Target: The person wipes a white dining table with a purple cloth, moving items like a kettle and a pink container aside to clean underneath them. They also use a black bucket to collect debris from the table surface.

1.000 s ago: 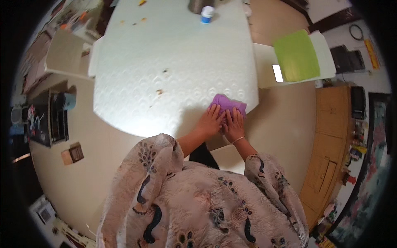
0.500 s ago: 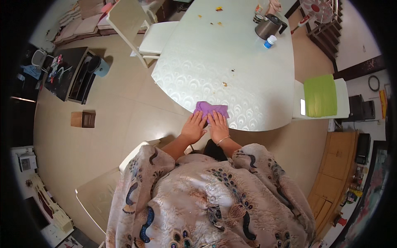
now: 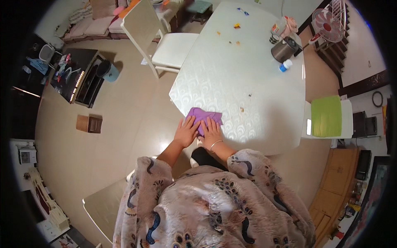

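My left hand (image 3: 186, 132) and right hand (image 3: 211, 134), both open with fingers extended, lie flat upon, rather than close around, a crumpled purple cloth (image 3: 200, 113) at the near left edge of the glossy white, scallop-patterned desk (image 3: 231, 74).

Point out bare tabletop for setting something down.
Bare: tabletop right of the brown scrap, bordered by the bottle and green-covered chair. Crowded: around the kettle, and where the left hand and right hand rest on the purple cloth.

Matt, creased cloth (image 3: 202, 115); glossy tabletop (image 3: 260, 80) with embossed-looking scale pattern; smooth metallic kettle (image 3: 282, 51); wooden cabinet (image 3: 334, 180)
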The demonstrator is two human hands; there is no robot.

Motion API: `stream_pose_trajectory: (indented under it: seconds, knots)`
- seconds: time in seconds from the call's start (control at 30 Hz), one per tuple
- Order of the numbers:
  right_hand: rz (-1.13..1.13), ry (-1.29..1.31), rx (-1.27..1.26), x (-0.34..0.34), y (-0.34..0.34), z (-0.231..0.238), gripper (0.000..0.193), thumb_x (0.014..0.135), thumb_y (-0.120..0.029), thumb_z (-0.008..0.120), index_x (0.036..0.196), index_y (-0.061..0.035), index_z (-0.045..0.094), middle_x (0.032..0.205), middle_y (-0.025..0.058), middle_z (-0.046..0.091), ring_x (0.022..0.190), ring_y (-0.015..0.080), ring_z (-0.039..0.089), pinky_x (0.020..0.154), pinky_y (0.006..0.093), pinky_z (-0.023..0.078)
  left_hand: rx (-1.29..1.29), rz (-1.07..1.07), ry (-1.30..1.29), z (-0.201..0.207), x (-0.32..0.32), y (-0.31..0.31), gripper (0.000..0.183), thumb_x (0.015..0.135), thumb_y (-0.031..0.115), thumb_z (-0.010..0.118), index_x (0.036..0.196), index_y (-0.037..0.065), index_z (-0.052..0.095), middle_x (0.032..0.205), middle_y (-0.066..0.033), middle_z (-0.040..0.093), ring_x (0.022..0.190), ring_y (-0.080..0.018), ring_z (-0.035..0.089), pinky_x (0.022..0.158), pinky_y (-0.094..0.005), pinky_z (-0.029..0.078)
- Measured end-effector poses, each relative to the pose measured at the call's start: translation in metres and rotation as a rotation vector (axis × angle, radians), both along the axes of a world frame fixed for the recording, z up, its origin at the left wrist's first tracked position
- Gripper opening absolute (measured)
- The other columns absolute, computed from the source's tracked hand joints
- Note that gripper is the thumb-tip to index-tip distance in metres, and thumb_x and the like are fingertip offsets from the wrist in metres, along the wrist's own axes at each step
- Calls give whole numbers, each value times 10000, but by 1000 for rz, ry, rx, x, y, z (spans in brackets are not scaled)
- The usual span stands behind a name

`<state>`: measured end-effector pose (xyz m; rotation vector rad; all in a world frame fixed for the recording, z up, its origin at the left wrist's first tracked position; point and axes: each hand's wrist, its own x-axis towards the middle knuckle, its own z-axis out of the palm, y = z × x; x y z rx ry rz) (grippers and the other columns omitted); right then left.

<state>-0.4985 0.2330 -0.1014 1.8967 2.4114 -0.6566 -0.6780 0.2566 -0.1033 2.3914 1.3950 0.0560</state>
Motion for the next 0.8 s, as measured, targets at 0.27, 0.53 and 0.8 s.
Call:
stream_pose_trajectory:
  seconds: [0.27, 0.53, 0.8]
  knots:
    - [62, -22, 25, -42, 141, -1, 889, 859, -507, 568, 1543, -100, 172, 1605, 176, 95, 1478, 331, 92, 1194, 484, 51, -100, 139, 176, 20, -28, 131, 613, 954, 407, 483, 1512, 230, 300, 1603, -119, 176, 1479, -305, 155, 1168, -535, 164]
    - [128, 130, 75, -29, 119, 8, 886, 830, -495, 626, 1515, -74, 253, 1578, 202, 172, 1457, 364, 159, 1184, 500, 85, 6, 46, 43, 4, -44, 113, 663, 895, 356, 586, 1492, 193, 349, 1571, -180, 226, 1459, -360, 193, 1143, -557, 215]
    - [71, 98, 116, -54, 160, -7, 801, 848, -436, 614, 1488, -61, 311, 1556, 201, 238, 1437, 358, 212, 1168, 518, 128, 232, -109, -88, 3, -62, 164, 619, 855, 348, 614, 1389, 66, 479, 1472, -175, 413, 1384, -348, 359, 1104, -559, 284]
